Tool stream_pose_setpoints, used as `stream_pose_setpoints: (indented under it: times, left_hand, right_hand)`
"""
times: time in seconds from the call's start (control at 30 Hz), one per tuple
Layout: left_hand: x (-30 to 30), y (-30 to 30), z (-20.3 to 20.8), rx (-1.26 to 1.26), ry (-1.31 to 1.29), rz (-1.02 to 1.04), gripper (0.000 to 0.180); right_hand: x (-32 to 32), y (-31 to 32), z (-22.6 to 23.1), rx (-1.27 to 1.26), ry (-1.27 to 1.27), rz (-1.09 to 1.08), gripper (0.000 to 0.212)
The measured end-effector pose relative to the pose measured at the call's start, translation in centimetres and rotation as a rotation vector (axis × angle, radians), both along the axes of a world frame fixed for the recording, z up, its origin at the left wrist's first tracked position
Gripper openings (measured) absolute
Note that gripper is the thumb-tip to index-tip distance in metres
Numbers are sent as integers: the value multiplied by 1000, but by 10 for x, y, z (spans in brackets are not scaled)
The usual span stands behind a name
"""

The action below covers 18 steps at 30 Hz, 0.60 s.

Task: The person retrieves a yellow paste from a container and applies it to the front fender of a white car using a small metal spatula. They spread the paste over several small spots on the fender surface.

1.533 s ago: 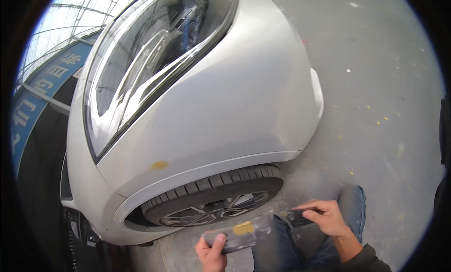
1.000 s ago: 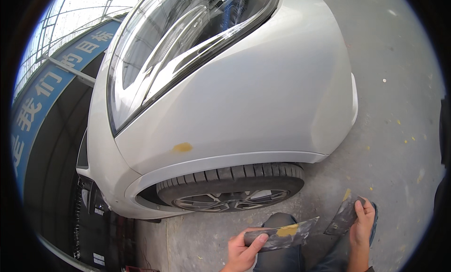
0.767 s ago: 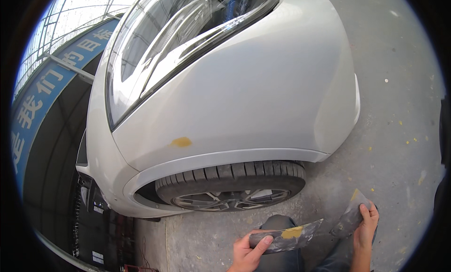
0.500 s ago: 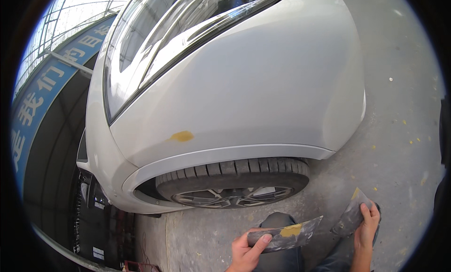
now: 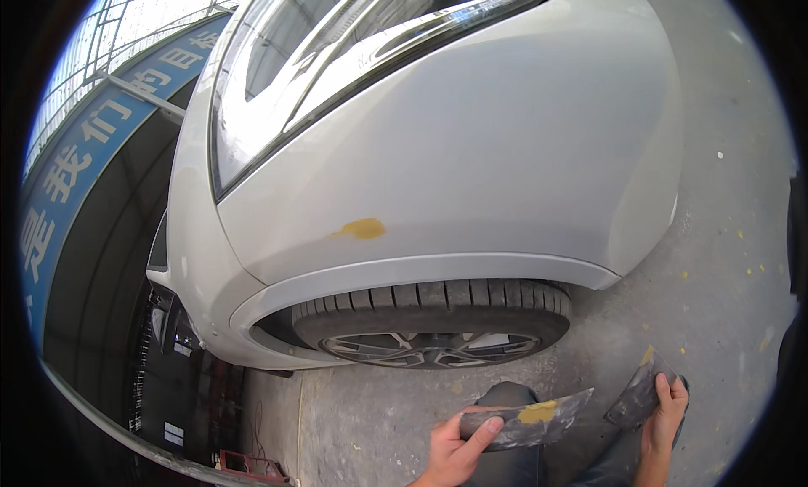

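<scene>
My left hand point(image 5: 461, 447) is closed around one end of a dark, flat putty board point(image 5: 562, 421), thumb on top. A dab of yellow putty point(image 5: 537, 412) lies on its face. In my right hand point(image 5: 667, 409) a thin, dark putty spreader point(image 5: 633, 396) is pinched, with yellow putty along its upper corner. The two tools are apart, held low over my knees. Beyond them, a patch of yellow putty point(image 5: 364, 228) sits on the silver-white car panel point(image 5: 471, 167), above the wheel arch. Neither hand touches the car.
Between my hands and the panel are the car's tire point(image 5: 446, 295) and the wheel-arch trim point(image 5: 438, 269). A large clear lamp point(image 5: 328, 66) is set in the body at upper left. Yellow specks dot the grey concrete floor point(image 5: 715, 234) at right. A red metal frame point(image 5: 252, 465) stands at lower left.
The car has shifted right in the picture as the view turned slightly left. Both hands keep hold of their tools and sit a little further right in the picture.
</scene>
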<state>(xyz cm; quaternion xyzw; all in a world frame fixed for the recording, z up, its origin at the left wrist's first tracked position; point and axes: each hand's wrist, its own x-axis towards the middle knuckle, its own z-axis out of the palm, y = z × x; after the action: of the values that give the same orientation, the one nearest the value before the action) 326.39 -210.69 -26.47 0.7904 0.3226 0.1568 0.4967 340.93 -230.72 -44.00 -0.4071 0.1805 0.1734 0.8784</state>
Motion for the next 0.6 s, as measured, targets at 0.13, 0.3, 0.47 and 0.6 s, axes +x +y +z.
stream_pose_setpoints:
  times: [0.13,0.3,0.47,0.6]
  left_hand:
    - [-1,-3,-1,-25,-38,26,15]
    - [-10,4,-4,-66,-75,79,20]
    - [-10,0,-5,-59,-156,139,18]
    - [-10,1,-6,8,-162,142,18]
  right_hand:
    - [-1,0,-5,2,-13,46,19]
    - [0,3,2,18,28,26,21]
    - [1,3,-4,16,12,28,19]
    - [0,3,-4,19,24,26,18]
